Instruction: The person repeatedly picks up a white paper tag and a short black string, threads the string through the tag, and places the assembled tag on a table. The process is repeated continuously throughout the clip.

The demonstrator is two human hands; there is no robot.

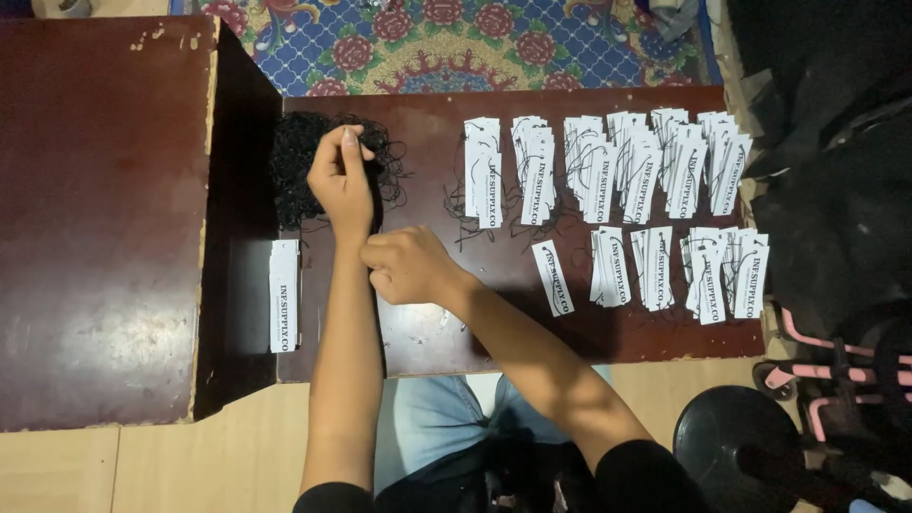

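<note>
While the person sits at the near edge of the dark brown tabletop (427,342), both hands are over its left part. Left hand (342,180) reaches toward the far-left corner, fingertips pinched together on a thread from the tangled pile of black string (294,161) lying there. The pile sits just beside the taller brown cabinet (104,209) that butts against the table's left edge. Right hand (408,266) is just near-side of the left wrist, fingers curled into a loose fist; can't tell if anything is inside it.

One stack of white paper tags (284,294) lies along the left edge, long side parallel to it, near the left forearm. Along the far edge, from the middle to the right corner, a row of tag bundles (608,166) with black strings trailing off them, fanned and overlapping. A second, shorter row of tag bundles (703,271) runs closer to the near edge on the right half. A single tag (553,277) lies tilted at the left end of that row, apart from the right hand.

Off the table: patterned rug (456,43) past the far edge, round black stool (727,437) on the floor near the right corner.
</note>
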